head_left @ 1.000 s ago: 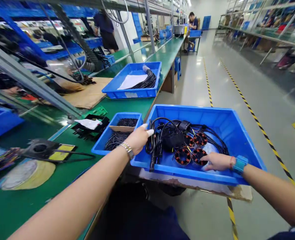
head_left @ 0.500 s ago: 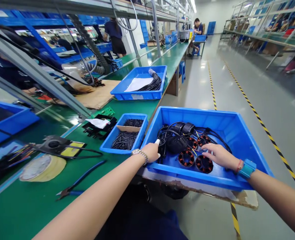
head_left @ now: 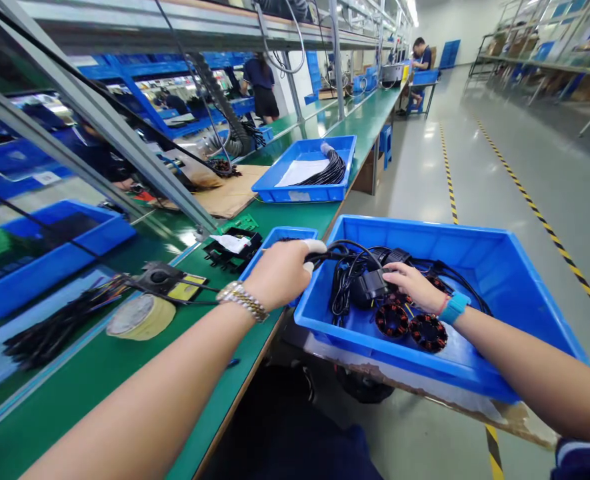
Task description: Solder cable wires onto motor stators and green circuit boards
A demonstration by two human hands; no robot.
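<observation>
My left hand (head_left: 287, 267), with white finger covers on its fingertips, is closed around a black cable (head_left: 342, 250) over the left rim of the large blue bin (head_left: 425, 373). The cable runs down into a tangle of black leads. Inside the bin, my right hand (head_left: 415, 287) has its fingers on a black plastic housing (head_left: 372, 287); part of their grip is hidden. Just below that hand lie ring-shaped copper-wound coils, including one coil (head_left: 391, 321) and another coil (head_left: 429, 333). More coils sit partly hidden behind the right hand.
A small blue box (head_left: 287, 233) is partly behind my left hand. Further along the green bench (head_left: 149, 393) stands a blue tray (head_left: 299, 193) of black cables. Tape roll (head_left: 142, 317) and a wire bundle (head_left: 49, 333) lie left. A slanted metal post (head_left: 139, 147) crosses the bench.
My left hand has risen up and left, drawing the cable over the bin's rim. My right hand has moved from the coils to the black housing. The view has turned left.
</observation>
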